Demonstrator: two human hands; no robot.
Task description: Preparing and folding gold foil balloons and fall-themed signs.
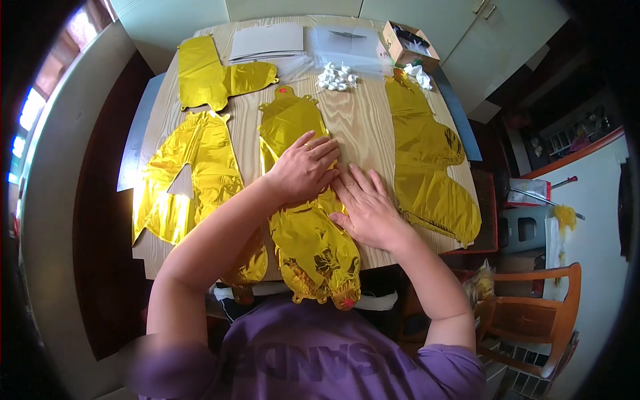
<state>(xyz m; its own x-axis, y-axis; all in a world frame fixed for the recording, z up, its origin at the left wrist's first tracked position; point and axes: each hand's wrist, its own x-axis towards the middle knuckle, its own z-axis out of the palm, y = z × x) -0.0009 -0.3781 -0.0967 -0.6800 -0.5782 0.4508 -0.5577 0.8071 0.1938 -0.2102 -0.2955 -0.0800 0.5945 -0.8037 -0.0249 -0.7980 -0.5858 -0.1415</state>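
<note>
Under both my hands lies a flat, uninflated gold foil balloon (pixel 287 120), long and narrow, with a red spot at its far end and another at its near end. My left hand (pixel 303 168) rests palm down on its middle, fingers stretched out, a ring on one finger. Beside it, my right hand (pixel 365 205) lies flat along the balloon's right edge, fingers spread. The near end hangs over the table edge and is wrinkled. My hands cover part of the balloon's middle.
More flat gold foil balloons lie around: an L-shaped one (pixel 200 73) at far left, an A-like one (pixel 200 160) nearer, a curved one (pixel 427 160) at right. Behind are grey sheets (pixel 267 41), clear plastic bags (pixel 347 47), small white pieces (pixel 337 78) and a cardboard box (pixel 408 47).
</note>
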